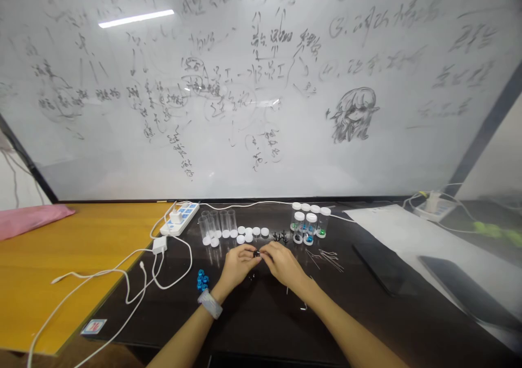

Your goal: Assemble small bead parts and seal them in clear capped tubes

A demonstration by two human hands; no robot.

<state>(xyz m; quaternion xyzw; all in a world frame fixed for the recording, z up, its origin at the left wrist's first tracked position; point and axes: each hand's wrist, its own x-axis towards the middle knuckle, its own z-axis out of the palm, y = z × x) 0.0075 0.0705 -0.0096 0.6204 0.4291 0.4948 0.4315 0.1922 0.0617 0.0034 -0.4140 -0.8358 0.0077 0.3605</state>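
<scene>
My left hand pinches a small black part between its fingertips, low over the dark table. From the other side, my right hand closes its fingers on the same part; a small pale glint shows where they meet. Just beyond the hands stand several small black pieces and a group of round white caps. A cluster of shiny blue parts lies left of my left wrist. Thin metal rods are spread to the right, and a short bent one lies nearer me.
Clear tubes stand at the back left, white-capped tubes with coloured contents at the back right. A power strip and white cables occupy the left. Two dark flat devices, one a black slab, lie right. A whiteboard rises behind.
</scene>
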